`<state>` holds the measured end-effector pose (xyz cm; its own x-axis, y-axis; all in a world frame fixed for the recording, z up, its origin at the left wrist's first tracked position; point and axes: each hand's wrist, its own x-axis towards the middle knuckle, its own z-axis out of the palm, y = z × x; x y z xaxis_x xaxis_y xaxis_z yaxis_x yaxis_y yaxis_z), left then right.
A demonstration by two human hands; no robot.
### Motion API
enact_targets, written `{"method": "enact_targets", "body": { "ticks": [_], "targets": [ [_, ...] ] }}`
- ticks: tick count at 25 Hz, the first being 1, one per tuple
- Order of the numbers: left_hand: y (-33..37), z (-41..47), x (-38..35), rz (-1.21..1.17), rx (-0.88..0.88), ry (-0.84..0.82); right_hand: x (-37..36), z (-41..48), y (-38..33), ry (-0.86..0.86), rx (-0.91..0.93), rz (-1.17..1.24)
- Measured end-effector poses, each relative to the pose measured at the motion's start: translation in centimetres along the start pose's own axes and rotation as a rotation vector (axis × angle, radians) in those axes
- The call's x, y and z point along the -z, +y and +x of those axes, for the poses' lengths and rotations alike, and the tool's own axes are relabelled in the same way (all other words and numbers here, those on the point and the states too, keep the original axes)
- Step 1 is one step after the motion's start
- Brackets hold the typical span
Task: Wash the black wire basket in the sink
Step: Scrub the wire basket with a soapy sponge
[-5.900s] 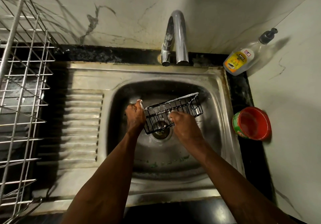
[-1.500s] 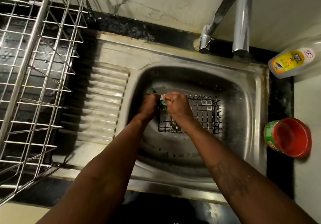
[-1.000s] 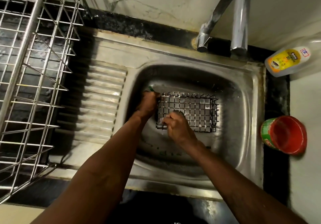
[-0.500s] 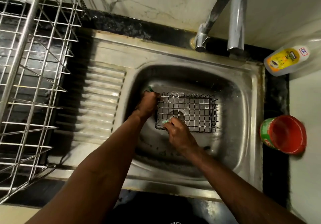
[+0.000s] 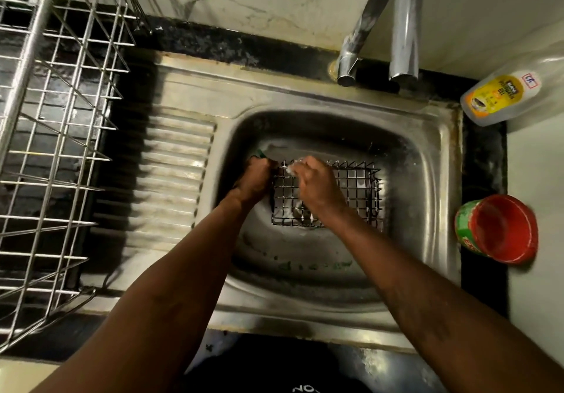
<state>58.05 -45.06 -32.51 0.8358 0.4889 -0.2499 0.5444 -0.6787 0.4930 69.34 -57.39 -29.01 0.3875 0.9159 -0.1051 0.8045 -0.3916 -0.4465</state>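
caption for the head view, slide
Left hand grips the basket in the sink; right hand presses a foamy scrubber on it.

Light dim, warm | rack (image 5: 55,118) shadow falls toward 3 o'clock across draining board (image 5: 177,179) | glare on tap (image 5: 404,26) at 1 o'clock | sink (image 5: 320,124) far wall black at 12 o'clock | right hand (image 5: 317,188) motion-smeared | edges bowed, worst at 9 o'clock

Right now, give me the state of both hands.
Left hand: closed, gripping the black wire basket at its left end.
Right hand: closed, pinching a small foamy wad against the basket.
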Motion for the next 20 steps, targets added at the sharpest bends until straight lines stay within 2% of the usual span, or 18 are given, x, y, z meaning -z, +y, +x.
{"method": "enact_targets", "body": {
  "ticks": [1, 3, 6, 9, 11, 14, 18, 20],
  "targets": [
    [0.0, 0.0, 0.1, 0.025, -0.011, -0.032, -0.4, -2.3, -0.4, -0.022, 0.032, 0.022],
    [-0.3, -0.2, -0.3, -0.081, 0.081, -0.055, -1.2, -7.4, -1.3, -0.088, 0.125, 0.04],
    [0.5, -0.3, 0.0, -0.127, 0.106, -0.051, -1.2, -10.1, -1.0, -0.201, 0.123, 0.098],
    [0.6, 0.1, 0.6, -0.06, 0.062, -0.063, -0.1, -6.6, -0.9, -0.104, 0.12, 0.102],
    [0.5, -0.1, 0.9, -0.02, -0.004, -0.08, 0.9, -2.6, -0.6, 0.001, 0.045, 0.116],
    [0.2, -0.9, 0.5, -0.091, -0.039, -0.034, 1.9, 1.6, -0.1, 0.045, -0.045, 0.09],
    [0.5, -1.6, 0.6, -0.181, 0.013, -0.05, 1.5, -0.3, -0.1, 0.046, -0.011, 0.098],
    [0.5, -1.4, 1.4, -0.238, 0.153, -0.04, 1.1, -1.8, 0.8, 0.097, -0.09, 0.139]
  ]
}}
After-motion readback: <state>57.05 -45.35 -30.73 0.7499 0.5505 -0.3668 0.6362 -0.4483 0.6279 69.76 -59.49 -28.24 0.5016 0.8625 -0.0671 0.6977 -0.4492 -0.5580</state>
